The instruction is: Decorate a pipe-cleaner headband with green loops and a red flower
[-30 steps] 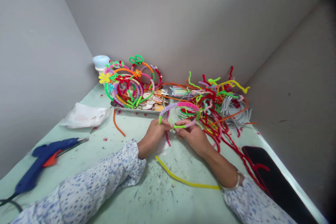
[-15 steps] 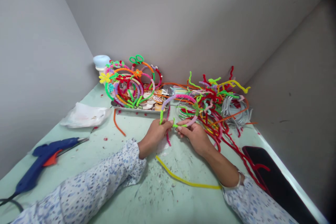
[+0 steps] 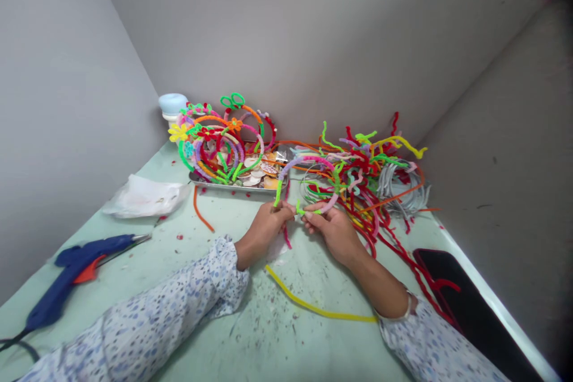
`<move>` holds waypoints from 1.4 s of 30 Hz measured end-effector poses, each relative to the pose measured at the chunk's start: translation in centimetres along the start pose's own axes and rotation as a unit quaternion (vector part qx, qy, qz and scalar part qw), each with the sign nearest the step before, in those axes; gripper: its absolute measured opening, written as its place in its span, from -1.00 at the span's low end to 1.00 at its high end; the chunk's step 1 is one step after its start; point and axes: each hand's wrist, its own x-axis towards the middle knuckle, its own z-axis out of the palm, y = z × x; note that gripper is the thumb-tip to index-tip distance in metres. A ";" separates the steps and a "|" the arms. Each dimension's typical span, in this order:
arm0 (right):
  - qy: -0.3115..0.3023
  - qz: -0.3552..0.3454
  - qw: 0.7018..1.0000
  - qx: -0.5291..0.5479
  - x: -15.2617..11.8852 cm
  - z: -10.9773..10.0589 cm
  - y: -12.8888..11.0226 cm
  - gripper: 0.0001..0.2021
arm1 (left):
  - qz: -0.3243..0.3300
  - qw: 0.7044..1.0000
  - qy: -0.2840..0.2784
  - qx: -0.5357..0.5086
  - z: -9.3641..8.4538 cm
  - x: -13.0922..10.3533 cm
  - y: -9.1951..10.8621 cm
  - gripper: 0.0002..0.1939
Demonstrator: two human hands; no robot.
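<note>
Between my hands is a headband (image 3: 313,160) wrapped in pipe cleaner, banded lilac, pink, green and pale pink, with bright green ends. My left hand (image 3: 267,225) is closed around its left end, thumb and fingertips pinched together. My right hand (image 3: 331,228) pinches the other end, where a short green pipe cleaner tip (image 3: 299,208) sticks up. The two hands are close but apart. Below them a yellow pipe cleaner (image 3: 308,305) lies on the table. A dark pink pipe cleaner (image 3: 287,239) lies behind my left fingertips, partly covered.
A metal tray (image 3: 237,189) at the back holds shell-like pieces and several finished headbands (image 3: 210,131). Tangled pipe cleaners (image 3: 367,161) and a grey wire coil (image 3: 403,185) lie at back right. A blue glue gun (image 3: 71,274) and plastic bag (image 3: 145,197) are left; a phone (image 3: 465,304) is right.
The headband has tilted slightly to the right, its left end shifting and its top rising a little. Both hands keep their hold in nearly the same place.
</note>
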 end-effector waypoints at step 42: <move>-0.031 0.032 0.995 0.091 0.1 -0.3 -0.3 -0.78 | 0.057 0.997 0.010 -0.043 0.4 -0.1 -0.7 -0.77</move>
